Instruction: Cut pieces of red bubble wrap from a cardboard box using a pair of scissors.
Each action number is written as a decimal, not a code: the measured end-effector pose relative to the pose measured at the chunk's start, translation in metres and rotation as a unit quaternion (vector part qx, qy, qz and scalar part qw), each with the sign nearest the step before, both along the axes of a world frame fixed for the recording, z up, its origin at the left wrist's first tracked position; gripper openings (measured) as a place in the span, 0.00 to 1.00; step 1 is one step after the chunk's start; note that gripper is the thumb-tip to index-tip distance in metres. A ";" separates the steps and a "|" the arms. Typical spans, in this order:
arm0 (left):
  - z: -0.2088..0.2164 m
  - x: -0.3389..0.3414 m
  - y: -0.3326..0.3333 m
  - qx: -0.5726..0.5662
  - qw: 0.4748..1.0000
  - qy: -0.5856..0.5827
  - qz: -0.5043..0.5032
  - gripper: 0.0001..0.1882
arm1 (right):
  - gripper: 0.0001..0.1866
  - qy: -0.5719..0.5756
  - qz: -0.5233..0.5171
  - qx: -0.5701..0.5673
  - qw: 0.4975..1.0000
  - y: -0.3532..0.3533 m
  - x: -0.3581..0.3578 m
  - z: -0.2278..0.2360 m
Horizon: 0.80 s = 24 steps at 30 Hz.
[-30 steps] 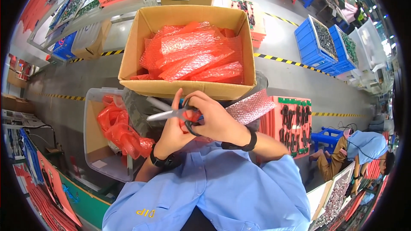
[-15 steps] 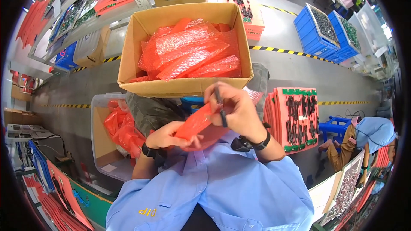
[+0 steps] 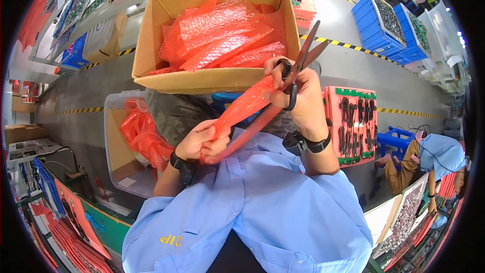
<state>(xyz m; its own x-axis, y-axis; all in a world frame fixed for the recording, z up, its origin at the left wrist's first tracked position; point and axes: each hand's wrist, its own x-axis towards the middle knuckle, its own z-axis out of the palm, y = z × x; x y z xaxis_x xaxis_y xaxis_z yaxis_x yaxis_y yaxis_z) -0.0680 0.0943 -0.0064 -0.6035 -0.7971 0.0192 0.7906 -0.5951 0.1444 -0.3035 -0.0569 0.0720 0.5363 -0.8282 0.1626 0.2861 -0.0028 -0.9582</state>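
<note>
My left hand [image 3: 197,142] is closed on one end of a strip of red plastic film [image 3: 240,107], stretched up and to the right across my lap. At its other end, my right hand [image 3: 306,96] pinches the film between thumb and fingers. That same hand also holds black-handled scissors [image 3: 303,60], blades parted and pointing up and away from the film. A loose fold of film hangs below the stretched part. Just beyond my hands stands an open cardboard box [image 3: 202,82] heaped with red bubble-wrap pieces [image 3: 222,35].
Left of my legs, a clear plastic tub [image 3: 112,146] holds crumpled red film [image 3: 144,134]. To the right is a stack of pink foam sheets [image 3: 357,126] with black cables. Farther right, a person in blue [image 3: 439,156] bends beside a blue stool [image 3: 396,141]. Blue crates [image 3: 371,30] stand beyond.
My right hand has moved up and right, drawing the film out longer from my left hand. The scissors have turned so their blades show, pointing upward. The view has shifted slightly.
</note>
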 end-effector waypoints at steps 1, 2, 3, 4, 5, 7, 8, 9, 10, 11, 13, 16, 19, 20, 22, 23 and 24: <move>0.006 0.001 -0.004 -0.033 0.992 -0.124 -0.006 0.25 | 0.12 -0.003 -0.005 0.000 1.000 -0.001 -0.001 0.000; 0.014 0.002 -0.008 -0.065 0.967 -0.246 -0.013 0.25 | 0.12 -0.006 -0.010 -0.001 1.000 -0.001 -0.002 -0.001; 0.018 0.002 -0.010 -0.097 0.926 -0.363 -0.020 0.25 | 0.12 -0.004 -0.009 0.002 1.000 -0.002 -0.003 -0.001; 0.018 0.002 -0.009 -0.094 0.927 -0.362 -0.019 0.25 | 0.12 0.002 -0.012 0.008 1.000 -0.002 -0.004 -0.001; 0.019 0.003 -0.008 -0.093 0.921 -0.378 -0.028 0.25 | 0.12 0.008 -0.014 0.014 1.000 -0.002 -0.005 -0.002; 0.018 0.005 -0.007 -0.090 0.907 -0.409 -0.047 0.25 | 0.12 0.015 -0.016 0.021 1.000 -0.003 -0.007 -0.004; 0.016 0.005 -0.006 -0.089 0.907 -0.408 -0.046 0.25 | 0.12 0.015 -0.026 0.014 0.999 -0.004 -0.009 -0.006; 0.013 0.005 -0.007 -0.108 0.904 -0.412 -0.041 0.24 | 0.13 0.014 -0.035 0.007 0.999 -0.005 -0.011 -0.008; 0.010 0.005 -0.007 -0.128 0.900 -0.416 -0.037 0.23 | 0.13 0.013 -0.045 -0.001 0.999 -0.006 -0.011 -0.009; 0.007 0.004 -0.007 -0.148 0.895 -0.419 -0.033 0.23 | 0.13 0.014 -0.043 0.000 0.999 -0.007 -0.012 -0.010; 0.005 0.003 -0.006 -0.143 0.902 -0.407 -0.028 0.22 | 0.13 0.003 -0.047 0.006 0.999 -0.009 -0.011 -0.009; 0.004 0.000 -0.006 -0.136 0.913 -0.384 -0.020 0.21 | 0.13 0.003 -0.053 0.014 0.998 -0.009 -0.013 -0.007; 0.002 -0.001 -0.009 -0.153 0.871 -0.463 -0.051 0.19 | 0.12 0.016 -0.061 0.023 0.998 -0.011 -0.015 -0.006; 0.002 -0.002 -0.010 -0.153 0.872 -0.462 -0.049 0.19 | 0.13 0.027 -0.062 0.003 0.998 -0.014 -0.017 -0.008; 0.002 -0.006 -0.011 -0.128 0.850 -0.512 -0.003 0.19 | 0.13 0.053 -0.064 -0.039 0.996 -0.019 -0.022 -0.010; 0.001 -0.009 -0.009 -0.110 0.837 -0.535 0.029 0.18 | 0.13 0.059 -0.052 -0.041 0.996 -0.022 -0.025 -0.009; 0.002 -0.011 -0.009 -0.104 0.841 -0.529 0.041 0.18 | 0.14 0.111 -0.078 -0.057 0.989 -0.026 -0.031 -0.008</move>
<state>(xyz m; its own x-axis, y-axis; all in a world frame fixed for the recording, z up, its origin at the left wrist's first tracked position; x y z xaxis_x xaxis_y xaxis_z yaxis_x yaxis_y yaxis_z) -0.0789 0.0853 -0.0048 -0.3141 -0.8825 -0.3501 0.1904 -0.4198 0.8874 -0.3346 -0.0832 0.0645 0.4363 -0.8868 0.1524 0.0559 -0.1424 -0.9882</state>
